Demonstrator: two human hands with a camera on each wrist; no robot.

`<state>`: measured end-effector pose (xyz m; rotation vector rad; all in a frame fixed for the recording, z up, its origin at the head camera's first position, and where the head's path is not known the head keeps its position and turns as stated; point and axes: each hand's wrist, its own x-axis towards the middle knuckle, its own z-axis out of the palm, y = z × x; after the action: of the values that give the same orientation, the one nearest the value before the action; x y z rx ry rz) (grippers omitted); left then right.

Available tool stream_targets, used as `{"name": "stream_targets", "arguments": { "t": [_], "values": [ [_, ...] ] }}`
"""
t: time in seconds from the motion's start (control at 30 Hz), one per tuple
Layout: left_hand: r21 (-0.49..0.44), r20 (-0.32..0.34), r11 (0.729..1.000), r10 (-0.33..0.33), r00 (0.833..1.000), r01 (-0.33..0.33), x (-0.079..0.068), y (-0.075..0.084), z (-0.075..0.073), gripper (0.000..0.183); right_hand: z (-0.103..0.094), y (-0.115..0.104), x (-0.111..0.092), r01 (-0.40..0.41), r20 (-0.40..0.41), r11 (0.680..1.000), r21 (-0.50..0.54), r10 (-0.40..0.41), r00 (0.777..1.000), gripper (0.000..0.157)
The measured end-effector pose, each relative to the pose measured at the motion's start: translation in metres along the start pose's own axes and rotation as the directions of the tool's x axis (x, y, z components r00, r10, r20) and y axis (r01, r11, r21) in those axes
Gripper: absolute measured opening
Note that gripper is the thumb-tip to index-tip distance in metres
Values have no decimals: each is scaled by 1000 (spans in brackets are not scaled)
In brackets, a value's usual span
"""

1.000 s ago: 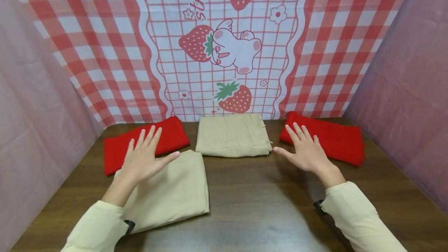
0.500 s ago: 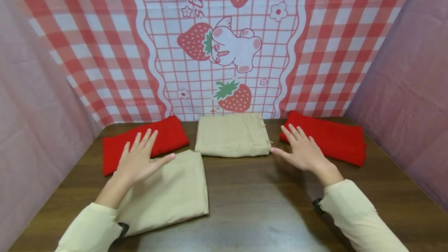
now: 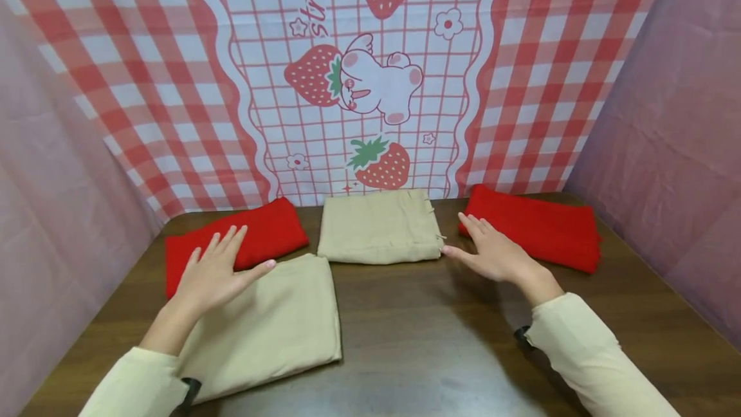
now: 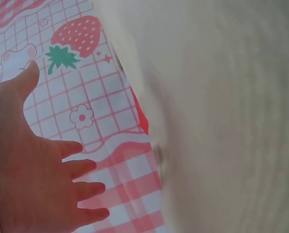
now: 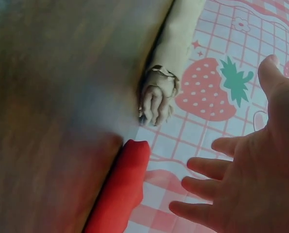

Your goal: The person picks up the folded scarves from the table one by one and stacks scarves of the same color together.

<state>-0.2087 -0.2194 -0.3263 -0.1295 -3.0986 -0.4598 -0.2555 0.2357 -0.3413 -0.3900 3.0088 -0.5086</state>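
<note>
My left hand (image 3: 211,278) hovers with fingers spread, overlapping a folded red cloth (image 3: 272,230) and a larger folded beige cloth (image 3: 278,327) in the head view. Nothing is in its grasp; the left wrist view shows the palm and straight fingers (image 4: 86,188). On the other side, my right hand (image 3: 492,253) is also spread and holds nothing. It lies between a second folded beige cloth (image 3: 379,227) at the back middle and another folded red cloth (image 3: 538,224) at the back right. In the right wrist view, that beige cloth (image 5: 159,92) shows its layered, frayed end.
A brown wooden table (image 3: 417,346) carries all the cloths. Behind it hangs a red-and-white checked curtain (image 3: 532,69) with strawberry prints. Pink fabric (image 3: 69,166) closes off the left side, and more pink fabric (image 3: 666,147) the right.
The left hand has drifted left and slightly down in the head view; the right hand has shifted a little left. The head view has moved slightly. The cloths stay in place.
</note>
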Motion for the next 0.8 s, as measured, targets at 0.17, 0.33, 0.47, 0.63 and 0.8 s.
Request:
{"name": "stream_targets", "arguments": {
  "t": [0.17, 0.33, 0.47, 0.63, 0.8],
  "values": [
    [-20, 47, 1000, -5, 999, 6, -1, -2, -1, 105, -3, -3, 0, 5, 45, 998, 67, -8, 999, 98],
    [-6, 79, 1000, -12, 997, 12, -4, -8, -1, 103, -3, -6, 0, 4, 58, 997, 72, -8, 998, 99],
    [4, 95, 1000, 1, 995, -2, -5, -15, 3, 101, -3, -7, -2, -31, 53, 999, 33, 29, 998, 90],
    [-16, 117, 1000, -15, 993, 17, -6, -25, 7, 100, 1, -9, 0, -21, 32, 999, 29, 21, 999, 77],
    [-25, 136, 997, -70, 988, 74, -14, -39, 5, 100, 7, -19, 9, 22, 34, 997, 71, -24, 999, 75]
  ]
}}
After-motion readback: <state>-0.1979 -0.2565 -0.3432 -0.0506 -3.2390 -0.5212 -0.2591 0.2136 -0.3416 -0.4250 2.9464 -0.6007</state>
